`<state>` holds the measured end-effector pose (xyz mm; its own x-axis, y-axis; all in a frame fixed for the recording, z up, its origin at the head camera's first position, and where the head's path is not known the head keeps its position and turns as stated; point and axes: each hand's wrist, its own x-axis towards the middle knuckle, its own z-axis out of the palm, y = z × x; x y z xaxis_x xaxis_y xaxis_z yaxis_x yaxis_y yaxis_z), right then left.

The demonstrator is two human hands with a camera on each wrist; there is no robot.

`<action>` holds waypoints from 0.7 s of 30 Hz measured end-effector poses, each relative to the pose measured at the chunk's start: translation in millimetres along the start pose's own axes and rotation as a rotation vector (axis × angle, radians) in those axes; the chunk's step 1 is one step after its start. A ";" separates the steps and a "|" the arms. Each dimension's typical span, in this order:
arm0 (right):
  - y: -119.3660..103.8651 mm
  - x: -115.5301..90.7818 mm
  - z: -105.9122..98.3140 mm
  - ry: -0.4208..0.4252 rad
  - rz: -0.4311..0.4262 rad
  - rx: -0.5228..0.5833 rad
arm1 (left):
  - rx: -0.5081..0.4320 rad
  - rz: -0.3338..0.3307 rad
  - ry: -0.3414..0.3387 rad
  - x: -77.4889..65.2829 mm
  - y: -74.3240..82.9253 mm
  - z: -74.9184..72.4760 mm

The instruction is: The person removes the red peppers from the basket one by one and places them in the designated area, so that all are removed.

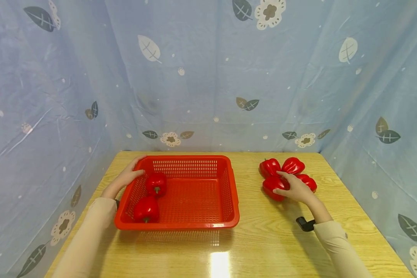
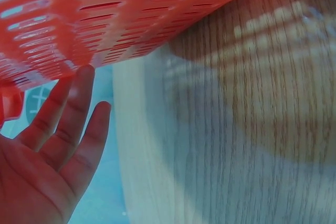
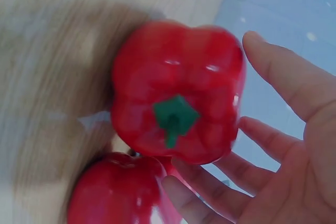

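Observation:
A red plastic basket (image 1: pixel 177 225) with slotted walls stands on the table, two red bell peppers (image 1: pixel 156 184) in its left part. My left hand (image 1: pixel 126 177) holds its left rim, thumb over the edge. In the left wrist view, fingers (image 2: pixel 76 111) lie along the basket's outer wall (image 2: pixel 121 19). Over to the right, several red bell peppers (image 1: pixel 293 166) sit in a cluster. My right hand (image 1: pixel 296 189) reaches over the nearest bell pepper (image 1: pixel 272 188), fingers spread around it. The right wrist view shows this pepper's green stem (image 3: pixel 175 119) and a small gap by the thumb (image 3: pixel 278 66).
The wooden table (image 1: pixel 257 247) carries the basket and the pepper cluster. A blue curtain (image 1: pixel 201 100) with leaf and flower prints rises along the back and both sides. A black strap mount (image 1: pixel 305 224) sits at my right wrist.

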<state>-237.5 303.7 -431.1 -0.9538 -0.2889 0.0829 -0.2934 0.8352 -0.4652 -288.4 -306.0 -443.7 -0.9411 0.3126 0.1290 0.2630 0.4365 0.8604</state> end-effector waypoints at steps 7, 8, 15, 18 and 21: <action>-7.3 4.6 -9.4 -0.002 -0.040 -0.010 | 0.031 0.057 0.016 -0.6 -5.9 -0.3; -8.7 5.6 -10.5 -0.005 -0.049 -0.012 | 0.015 0.075 0.017 -1.3 -6.3 -0.4; -19.2 12.6 -17.8 -0.029 -0.060 -0.027 | -0.015 0.116 0.009 -2.0 -6.2 -0.5; -22.7 16.2 -19.8 -0.037 -0.055 -0.022 | 0.027 0.041 0.023 -0.6 -4.2 0.7; -26.4 20.5 -21.7 -0.039 -0.059 -0.019 | 0.025 0.008 0.021 0.2 -2.0 1.2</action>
<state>-250.7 285.9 -398.0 -0.9318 -0.3551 0.0751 -0.3501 0.8248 -0.4439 -288.9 -305.8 -445.9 -0.9432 0.2980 0.1466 0.2755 0.4555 0.8465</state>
